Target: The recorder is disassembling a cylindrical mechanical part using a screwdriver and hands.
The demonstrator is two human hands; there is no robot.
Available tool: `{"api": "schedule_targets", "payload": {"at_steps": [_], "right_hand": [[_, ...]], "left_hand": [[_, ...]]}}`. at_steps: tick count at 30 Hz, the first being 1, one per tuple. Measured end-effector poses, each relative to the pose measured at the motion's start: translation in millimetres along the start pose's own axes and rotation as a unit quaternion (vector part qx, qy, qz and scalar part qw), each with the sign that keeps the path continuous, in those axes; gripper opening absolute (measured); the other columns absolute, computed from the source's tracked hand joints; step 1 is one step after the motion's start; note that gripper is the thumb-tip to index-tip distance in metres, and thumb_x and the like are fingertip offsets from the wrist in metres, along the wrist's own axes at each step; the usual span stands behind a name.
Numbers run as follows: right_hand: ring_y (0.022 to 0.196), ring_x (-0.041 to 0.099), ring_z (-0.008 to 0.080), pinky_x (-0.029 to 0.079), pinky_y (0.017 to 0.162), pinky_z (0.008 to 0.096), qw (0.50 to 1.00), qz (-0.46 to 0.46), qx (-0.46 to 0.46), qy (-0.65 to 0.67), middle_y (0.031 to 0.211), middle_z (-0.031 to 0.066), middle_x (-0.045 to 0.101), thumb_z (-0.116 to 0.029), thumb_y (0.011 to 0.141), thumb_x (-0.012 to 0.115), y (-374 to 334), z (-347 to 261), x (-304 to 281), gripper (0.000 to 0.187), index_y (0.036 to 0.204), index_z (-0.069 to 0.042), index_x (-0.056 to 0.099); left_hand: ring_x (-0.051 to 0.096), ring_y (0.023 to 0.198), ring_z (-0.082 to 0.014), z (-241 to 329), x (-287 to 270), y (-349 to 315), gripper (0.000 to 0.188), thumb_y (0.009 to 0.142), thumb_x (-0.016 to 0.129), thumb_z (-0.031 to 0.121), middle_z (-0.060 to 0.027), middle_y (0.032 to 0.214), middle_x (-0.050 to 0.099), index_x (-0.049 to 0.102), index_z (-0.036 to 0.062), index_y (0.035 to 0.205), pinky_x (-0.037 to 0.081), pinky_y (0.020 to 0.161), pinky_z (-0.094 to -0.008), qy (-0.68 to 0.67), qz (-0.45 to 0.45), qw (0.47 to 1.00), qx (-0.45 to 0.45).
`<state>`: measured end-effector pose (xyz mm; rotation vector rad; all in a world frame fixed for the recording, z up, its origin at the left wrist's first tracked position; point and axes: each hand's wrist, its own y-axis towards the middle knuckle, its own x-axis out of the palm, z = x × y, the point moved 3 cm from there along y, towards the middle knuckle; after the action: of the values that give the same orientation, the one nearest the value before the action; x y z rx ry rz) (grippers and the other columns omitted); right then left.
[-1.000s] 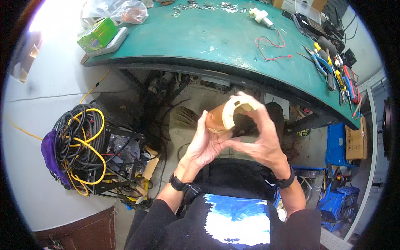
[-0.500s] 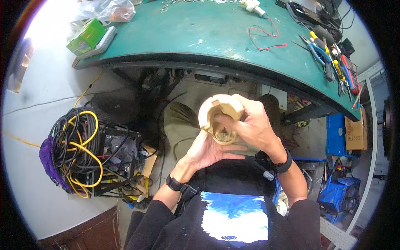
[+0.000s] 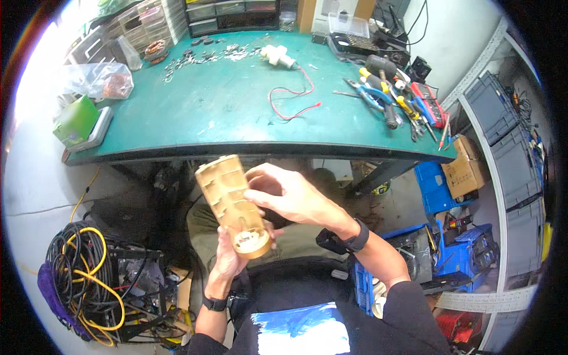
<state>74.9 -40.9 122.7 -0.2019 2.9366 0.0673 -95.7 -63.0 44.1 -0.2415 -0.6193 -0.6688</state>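
A beige, trough-shaped housing (image 3: 223, 188) is held over my lap, in front of the bench edge. Its ribbed, hollow side faces up, and it tilts toward the upper left. At its lower end sits a round cup-like part with small metal pieces inside. My left hand (image 3: 226, 255) grips that lower end from below, its fingers partly hidden behind it. On the long right-hand edge rests the thumb of my right hand (image 3: 290, 195), while its fingers curl round the far side.
On the green bench (image 3: 195, 121) lie a white fitting with red and black wires (image 3: 278, 56), pliers and other hand tools (image 3: 384, 97), and small loose parts. Coiled cables (image 3: 77, 278) are heaped at left. Blue toolboxes (image 3: 467, 254) and a carton (image 3: 464, 168) stand at right.
The housing has turned from nearly end-on to showing its long hollow side. My right hand has left the ring-shaped end for the side edge. The view has tilted up, showing more bench.
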Motion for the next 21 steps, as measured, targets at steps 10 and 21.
{"api": "schedule_targets", "payload": {"at_steps": [10,21], "right_hand": [[0.095,0.069,0.0140,0.055,0.087,0.0294,0.908,0.310,-0.127,-0.252,0.104,0.0073,0.073,-0.012,0.093,0.074,-56,-21,-167,0.023,0.113,0.000,0.071],[0.087,0.069,0.0123,0.054,0.081,0.0279,0.778,0.506,-0.096,-0.360,0.097,0.0073,0.075,-0.012,0.095,0.071,-120,-15,-318,0.020,0.110,-0.001,0.073]], "left_hand": [[0.054,0.119,-0.0200,8,-24,-8,0.090,0.084,0.068,0.073,-0.0058,0.125,0.053,0.041,0.0100,0.144,0.037,0.114,-0.0711,-0.081,0.068,0.986,0.131],[0.057,0.106,-0.0202,2,-35,-13,0.084,0.092,0.053,0.076,-0.0061,0.113,0.053,0.044,0.0077,0.138,0.042,0.111,-0.0635,-0.081,0.097,0.984,0.126]]}}
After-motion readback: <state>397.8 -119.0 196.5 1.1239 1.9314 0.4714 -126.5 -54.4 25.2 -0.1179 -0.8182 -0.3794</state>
